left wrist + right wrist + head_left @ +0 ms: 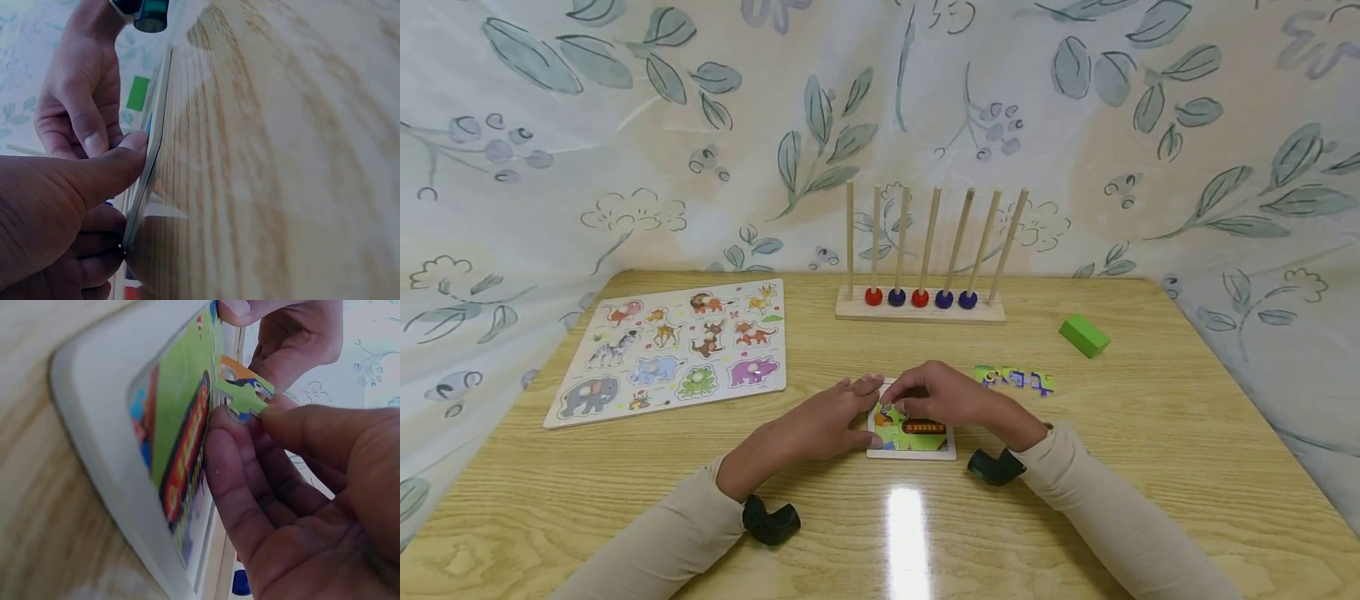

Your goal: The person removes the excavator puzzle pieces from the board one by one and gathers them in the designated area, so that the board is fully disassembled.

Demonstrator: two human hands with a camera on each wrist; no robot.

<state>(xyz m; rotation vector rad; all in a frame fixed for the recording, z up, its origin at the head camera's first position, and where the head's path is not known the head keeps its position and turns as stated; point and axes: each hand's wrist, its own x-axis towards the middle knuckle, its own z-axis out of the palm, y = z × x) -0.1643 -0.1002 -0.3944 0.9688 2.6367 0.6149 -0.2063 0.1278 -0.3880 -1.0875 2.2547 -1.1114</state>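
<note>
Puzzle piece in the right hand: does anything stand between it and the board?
Nothing visible, apart from the right hand pinching the puzzle piece. The left hand rests at the board's left edge, to one side.

Got a jigsaw tray [917,455] mid-table, animal puzzle board [687,354] off left. Got an abacus [917,313] behind the tray, block [1084,336] over right.

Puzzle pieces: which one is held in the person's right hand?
The green piece with an orange part. It is pinched in the right hand; the other visible pieces lie in the white frame or on the table.
</note>
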